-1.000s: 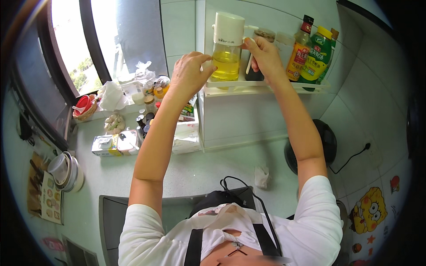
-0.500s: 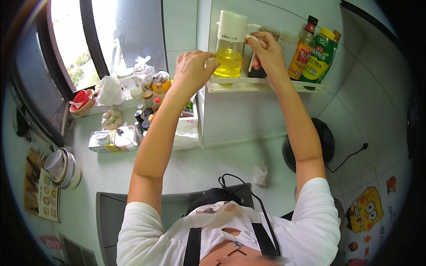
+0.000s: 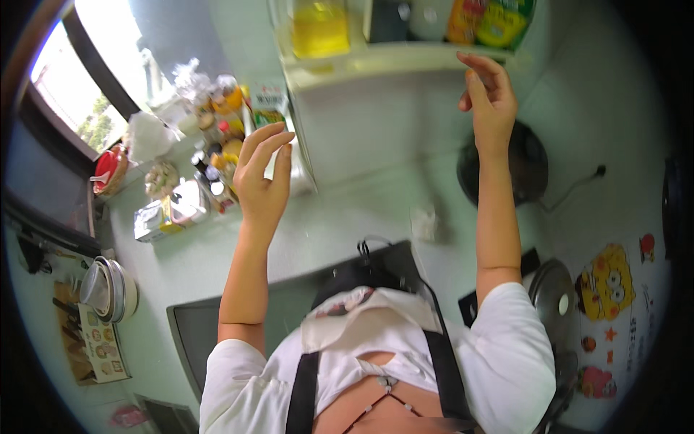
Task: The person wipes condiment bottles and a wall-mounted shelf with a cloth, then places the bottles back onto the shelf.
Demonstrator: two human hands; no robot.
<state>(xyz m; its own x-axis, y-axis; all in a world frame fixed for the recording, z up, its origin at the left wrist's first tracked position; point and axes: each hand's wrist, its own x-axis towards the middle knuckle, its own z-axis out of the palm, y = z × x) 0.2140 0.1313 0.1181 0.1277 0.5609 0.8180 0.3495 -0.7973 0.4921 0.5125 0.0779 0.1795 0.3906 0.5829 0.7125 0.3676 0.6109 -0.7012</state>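
Observation:
A clear oil pot with yellow oil [image 3: 320,32] stands on the white wall shelf [image 3: 361,65], its top cut off by the upper edge of the view. My left hand [image 3: 264,173] is in the air below and left of the shelf, fingers apart and nothing in them. Just under the shelf's right end, my right hand [image 3: 491,108] hangs free with its fingers loosely bent and nothing visible between them. Above it stand an orange-labelled sauce bottle [image 3: 465,20] and a green and yellow bottle [image 3: 502,25]. A dark container [image 3: 388,22] sits between oil and sauces.
Small jars [image 3: 224,152], a garlic heap [image 3: 160,179] and a box [image 3: 153,219] crowd the left corner by the window. A black round appliance [image 3: 531,170] stands right, near a crumpled white bag [image 3: 424,223]. Stacked bowls [image 3: 119,289] are far left; a lidded pot [image 3: 555,296] is right.
Both hands have come away from the oil pot and down toward me, spreading apart. My right hand has let go of its white handle. The view has tilted downward.

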